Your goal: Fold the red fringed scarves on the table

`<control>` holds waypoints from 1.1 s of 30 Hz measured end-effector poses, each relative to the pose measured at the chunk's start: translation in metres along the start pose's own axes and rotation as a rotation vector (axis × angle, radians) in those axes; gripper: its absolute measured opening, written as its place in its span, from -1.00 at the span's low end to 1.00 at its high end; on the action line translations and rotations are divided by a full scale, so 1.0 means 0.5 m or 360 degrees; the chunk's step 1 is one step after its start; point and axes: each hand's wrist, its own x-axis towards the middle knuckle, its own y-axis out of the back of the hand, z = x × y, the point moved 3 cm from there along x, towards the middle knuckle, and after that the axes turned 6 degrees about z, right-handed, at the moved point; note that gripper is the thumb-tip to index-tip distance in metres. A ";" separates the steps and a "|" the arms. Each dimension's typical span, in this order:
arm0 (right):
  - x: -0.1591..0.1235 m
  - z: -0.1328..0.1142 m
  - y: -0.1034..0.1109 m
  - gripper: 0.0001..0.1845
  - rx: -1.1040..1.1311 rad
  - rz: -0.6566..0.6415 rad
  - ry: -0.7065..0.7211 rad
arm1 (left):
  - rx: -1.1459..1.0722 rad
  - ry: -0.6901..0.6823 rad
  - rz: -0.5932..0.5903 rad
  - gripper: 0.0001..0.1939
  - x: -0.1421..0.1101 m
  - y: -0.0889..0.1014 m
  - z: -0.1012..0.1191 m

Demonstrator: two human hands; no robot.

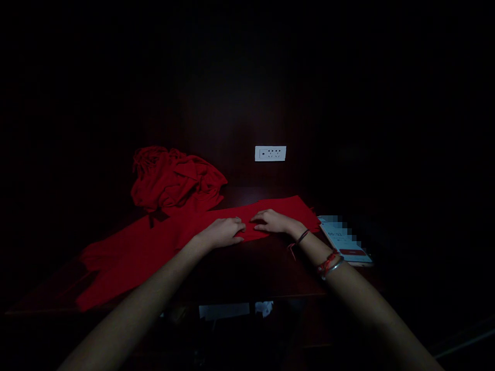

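A long red scarf [149,247] lies stretched across the dark table, with fringe at its right end. My left hand [221,233] rests on the middle of the scarf, its fingers slightly bent and its thumb apart from them. Just to the right, my right hand [273,221] lies on the same stretch of fabric with fingers apart, pointing left. A small gap separates the two hands. No fabric is visibly gripped in either one. Behind the scarf's left part sits a crumpled heap of red fringed cloth [178,180].
A phone [346,242] with a lit screen lies on the table [266,268] near my right forearm. On the dark wall behind is a white power socket [270,153]. Pale items, including a flat white one [224,311], show below the table's front edge. Surroundings are very dark.
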 end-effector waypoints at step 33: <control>-0.047 -0.007 0.000 -0.63 0.0401 -0.0068 0.0064 | -0.0611 0.0014 0.0081 -0.62 0.037 -0.055 -0.050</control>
